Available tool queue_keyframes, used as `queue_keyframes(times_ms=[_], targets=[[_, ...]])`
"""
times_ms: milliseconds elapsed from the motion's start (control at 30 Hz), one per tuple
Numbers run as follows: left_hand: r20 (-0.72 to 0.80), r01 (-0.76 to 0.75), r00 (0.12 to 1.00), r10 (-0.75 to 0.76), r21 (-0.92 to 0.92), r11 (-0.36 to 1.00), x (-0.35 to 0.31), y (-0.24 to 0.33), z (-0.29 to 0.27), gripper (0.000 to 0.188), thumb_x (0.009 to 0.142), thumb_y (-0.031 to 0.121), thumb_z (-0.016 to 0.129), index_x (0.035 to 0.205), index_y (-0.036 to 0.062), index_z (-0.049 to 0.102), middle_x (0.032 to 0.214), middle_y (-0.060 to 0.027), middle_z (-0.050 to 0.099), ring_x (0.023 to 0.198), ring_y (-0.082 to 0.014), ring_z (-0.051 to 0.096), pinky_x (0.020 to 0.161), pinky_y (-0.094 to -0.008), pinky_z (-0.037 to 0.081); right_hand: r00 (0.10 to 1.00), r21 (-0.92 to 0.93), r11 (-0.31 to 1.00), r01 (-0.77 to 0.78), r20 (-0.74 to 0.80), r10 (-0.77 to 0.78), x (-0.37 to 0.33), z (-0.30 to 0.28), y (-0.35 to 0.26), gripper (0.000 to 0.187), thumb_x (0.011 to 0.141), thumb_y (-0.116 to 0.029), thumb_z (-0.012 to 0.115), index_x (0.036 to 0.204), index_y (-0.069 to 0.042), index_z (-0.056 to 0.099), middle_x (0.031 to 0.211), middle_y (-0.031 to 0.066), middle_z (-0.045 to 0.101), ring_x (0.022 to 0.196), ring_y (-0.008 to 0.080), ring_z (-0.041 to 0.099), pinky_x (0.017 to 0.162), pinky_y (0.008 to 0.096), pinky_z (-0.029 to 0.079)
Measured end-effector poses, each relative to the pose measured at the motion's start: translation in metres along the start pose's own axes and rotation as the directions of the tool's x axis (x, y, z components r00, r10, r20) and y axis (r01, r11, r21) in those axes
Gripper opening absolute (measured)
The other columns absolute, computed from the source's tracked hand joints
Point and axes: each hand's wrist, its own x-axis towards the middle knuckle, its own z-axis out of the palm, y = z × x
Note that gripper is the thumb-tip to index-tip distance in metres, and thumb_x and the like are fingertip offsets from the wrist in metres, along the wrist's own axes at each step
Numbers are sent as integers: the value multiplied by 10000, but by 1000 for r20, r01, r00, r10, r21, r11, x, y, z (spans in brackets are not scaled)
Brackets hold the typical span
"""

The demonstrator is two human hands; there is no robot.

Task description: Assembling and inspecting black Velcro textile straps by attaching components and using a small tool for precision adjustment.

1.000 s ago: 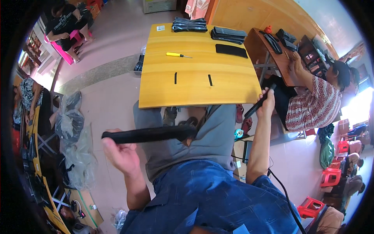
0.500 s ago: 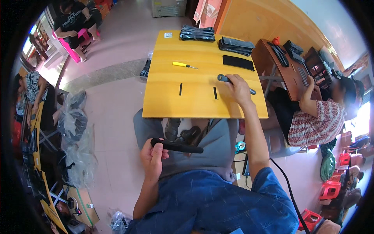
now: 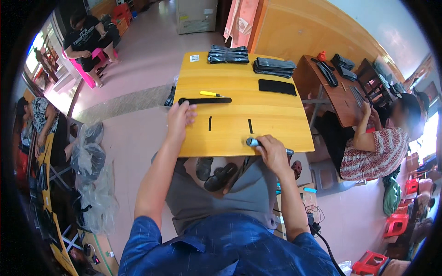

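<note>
- Left hand (image 3: pixel 177 121) and black strap (image 3: pixel 212 100) had moved from over the lap (image 3: pixel 221 198) to the left edge of the surface (image 3: pixel 287 119); I had also drawn the right hand (image 3: pixel 273 154) back to the near edge.
- My left hand met the strap's left end with fingers partly spread; I could not tell whether it gripped or merely rested there.
- My right hand was closed over a dark bar (image 3: pixel 289 151), its grey end pointing left.
- Just beyond the strap lay the yellow screwdriver (image 3: pixel 209 93); I judged that the strap needed room from it to lie flat.
- Two short black strips (image 3: pixel 250 126) sat toward the near edge; keeping the bar level seemed the surest way not to scrape them.
</note>
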Motion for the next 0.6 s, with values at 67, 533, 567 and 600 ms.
queue_keyframes(times_ms=[67, 533, 567, 600], targets=[[21, 121, 993, -120, -91, 988, 42, -4, 16, 264, 1012, 291, 620, 1189, 100, 571, 1019, -67, 721, 766, -132, 662, 645, -265, 525, 1000, 15, 1000, -21, -13, 21, -11, 3, -1, 226, 887, -146, 719, 1088, -58, 663, 996, 159, 656, 940, 388, 648, 806, 493, 524], [637, -575, 721, 273, 770, -277, 101, -44, 52, 480, 933, 164, 643, 1403, 87, 584, 1440, -160, 557, 1316, -329, 534, 1065, -449, 477, 995, 99, 992, 83, 54, -88, 19, 24, -21, 292, 851, -112, 740, 1138, -72, 702, 983, 127, 655, 943, 348, 655, 818, 462, 538], [636, -573, 721, 275, 770, -280, 104, -48, 52, 480, 933, 164, 643, 1403, 87, 584, 1440, -160, 557, 1316, -329, 534, 1065, -449, 477, 992, 118, 987, 106, 54, -113, 21, 28, -23, 298, 848, -106, 742, 1141, -69, 700, 984, 124, 655, 944, 349, 655, 817, 462, 537], [640, -581, 719, 271, 767, -272, 106, -53, 51, 424, 933, 168, 648, 1349, 92, 621, 1377, -154, 592, 1266, -331, 563, 1042, -458, 488, 989, 136, 984, 117, 72, -127, 22, 31, -25, 306, 840, -97, 745, 1141, -70, 696, 986, 120, 654, 955, 343, 656, 818, 457, 537]])
